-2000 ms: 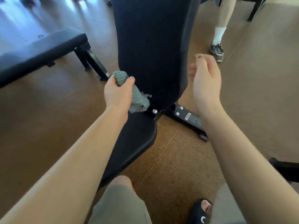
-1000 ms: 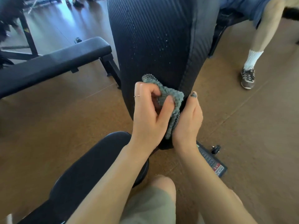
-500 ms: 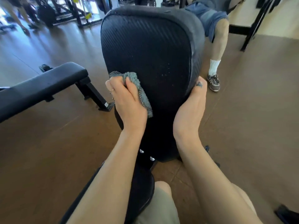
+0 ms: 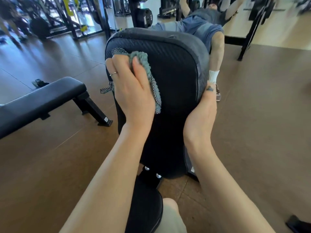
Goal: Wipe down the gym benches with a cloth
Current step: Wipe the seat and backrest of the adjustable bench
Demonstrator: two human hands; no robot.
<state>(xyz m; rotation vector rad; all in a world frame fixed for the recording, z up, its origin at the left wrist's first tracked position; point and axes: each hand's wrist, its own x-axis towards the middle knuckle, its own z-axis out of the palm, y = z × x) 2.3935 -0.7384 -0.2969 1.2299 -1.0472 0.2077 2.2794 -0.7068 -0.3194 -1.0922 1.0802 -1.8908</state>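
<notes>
The left hand (image 4: pixel 133 91) gripped a bunched grey-green cloth (image 4: pixel 148 76), fingers and thumb curled round it, and pressed it against the upper left part of the upright black backrest pad (image 4: pixel 175 81). One loose corner of the cloth hung out past the pad's left edge. The right hand (image 4: pixel 200 115) lay against the pad's right edge with the palm on the side and the thumb up along it; its fingers went behind the pad, so whether they curled round the edge could not be told. It looked to be steadying the pad. Below the pad were two bolts and then the seat pad (image 4: pixel 144 209), with the person's knee beside it. A flat bench (image 4: pixel 42 100) stood well apart to the left on the brown floor, and another person lay on equipment behind the backrest. To do this step well, the cloth probably needed spreading flatter under the palm, since bunched up it covered little of the pad. Overlapping strokes from the top edge downward, with the right hand bracing, would likely reach the whole face. The rounded top and side edges, the seat and the flat bench appeared to be left to do.
</notes>
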